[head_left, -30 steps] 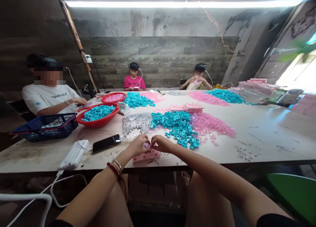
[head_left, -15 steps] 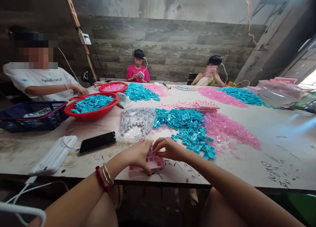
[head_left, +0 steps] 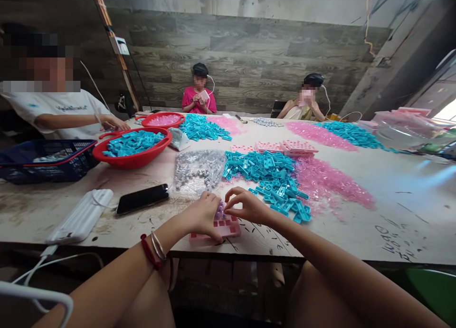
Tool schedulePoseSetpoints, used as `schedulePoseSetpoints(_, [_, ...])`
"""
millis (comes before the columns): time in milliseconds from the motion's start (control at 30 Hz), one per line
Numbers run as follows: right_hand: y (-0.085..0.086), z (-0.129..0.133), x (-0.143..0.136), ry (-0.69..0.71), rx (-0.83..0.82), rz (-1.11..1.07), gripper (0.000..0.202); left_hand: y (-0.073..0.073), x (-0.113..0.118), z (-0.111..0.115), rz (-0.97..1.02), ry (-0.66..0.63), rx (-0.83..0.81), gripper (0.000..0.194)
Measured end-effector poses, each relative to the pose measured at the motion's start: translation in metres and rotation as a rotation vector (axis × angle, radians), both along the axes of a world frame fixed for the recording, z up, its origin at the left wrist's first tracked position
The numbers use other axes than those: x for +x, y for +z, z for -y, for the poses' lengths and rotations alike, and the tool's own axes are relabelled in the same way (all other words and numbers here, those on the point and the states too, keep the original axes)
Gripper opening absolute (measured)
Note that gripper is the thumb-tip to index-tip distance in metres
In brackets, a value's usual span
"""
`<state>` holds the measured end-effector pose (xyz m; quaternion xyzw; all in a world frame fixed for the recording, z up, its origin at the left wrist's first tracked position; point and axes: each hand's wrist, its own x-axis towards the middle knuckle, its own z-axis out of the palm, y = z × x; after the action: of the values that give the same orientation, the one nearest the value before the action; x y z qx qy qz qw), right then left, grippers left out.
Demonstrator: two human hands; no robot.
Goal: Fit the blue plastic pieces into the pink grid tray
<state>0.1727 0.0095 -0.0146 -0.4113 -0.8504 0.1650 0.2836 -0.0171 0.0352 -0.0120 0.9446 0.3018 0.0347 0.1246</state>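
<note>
A pink plastic tray with square cells (head_left: 230, 227) lies at the front edge of the table. My left hand (head_left: 201, 215) grips it, thumb along the near side and fingers over the far part. Small shiny purple pieces (head_left: 220, 211) sit at the tray's far part, between my two hands. Above them, my right hand (head_left: 246, 206) is in a pinch, its fingertips at the purple pieces. Whatever is between those fingertips is too small to make out. Just beyond my right hand spreads a pile of blue plastic parts (head_left: 265, 171).
Translucent pink pieces (head_left: 331, 185) and several pink trays (head_left: 299, 147) lie farther back. A clear bag (head_left: 199, 168), a black phone (head_left: 142, 199) and a white power bank (head_left: 80, 216) are left of me. Beyond stand a red basin (head_left: 131, 161) and a dark blue basket (head_left: 46, 164). Three co-workers sit around.
My right hand has drawn slightly back from the left, so more of the purple pieces shows. My left hand stays on the tray. The view has tilted slightly.
</note>
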Motion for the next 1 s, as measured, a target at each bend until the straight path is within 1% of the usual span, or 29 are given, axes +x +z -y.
schedulePoseSetpoints(100, [0.004,-0.001,0.003,-0.024,-0.104,-0.036,0.004,0.003,0.004,0.006,0.003,-0.019,0.069,0.073])
schedulePoseSetpoints(200, [0.005,-0.003,0.008,-0.030,-0.214,-0.086,0.011,0.005,0.009,0.013,0.019,-0.023,0.121,0.074])
schedulePoseSetpoints(300, [0.003,-0.005,0.013,-0.016,-0.335,-0.163,0.019,0.004,0.012,0.019,0.057,-0.017,0.135,0.077])
schedulePoseSetpoints(400, [0.001,-0.004,0.016,-0.058,-0.440,-0.235,0.031,0.004,0.014,0.021,0.078,-0.018,0.137,0.081])
schedulePoseSetpoints(467, [0.002,-0.002,0.018,-0.109,-0.531,-0.236,0.043,0.004,0.015,0.022,0.079,-0.028,0.149,0.083])
schedulePoseSetpoints(533, [0.004,0.000,0.018,-0.129,-0.629,-0.232,0.052,0.005,0.015,0.022,0.086,-0.043,0.165,0.083])
schedulePoseSetpoints(567, [0.006,0.001,0.018,-0.124,-0.671,-0.228,0.052,0.005,0.015,0.023,0.092,-0.052,0.171,0.082])
schedulePoseSetpoints(667, [0.009,0.002,0.018,-0.080,-0.771,-0.206,0.041,0.004,0.014,0.023,0.105,-0.070,0.179,0.083])
schedulePoseSetpoints(733, [0.009,0.001,0.018,-0.068,-0.797,-0.208,0.038,0.004,0.013,0.023,0.101,-0.077,0.176,0.085])
schedulePoseSetpoints(800, [0.007,0.000,0.017,-0.086,-0.793,-0.222,0.039,0.003,0.013,0.022,0.100,-0.079,0.167,0.088])
schedulePoseSetpoints(867, [0.005,-0.001,0.017,-0.099,-0.787,-0.222,0.040,0.003,0.012,0.019,0.109,-0.070,0.143,0.087])
schedulePoseSetpoints(933, [0.003,-0.001,0.017,-0.088,-0.786,-0.210,0.039,0.005,0.012,0.014,0.125,-0.063,0.098,0.074])
schedulePoseSetpoints(1000, [0.002,-0.001,0.016,-0.082,-0.774,-0.192,0.038,0.006,0.011,0.009,0.161,-0.059,0.053,0.057])
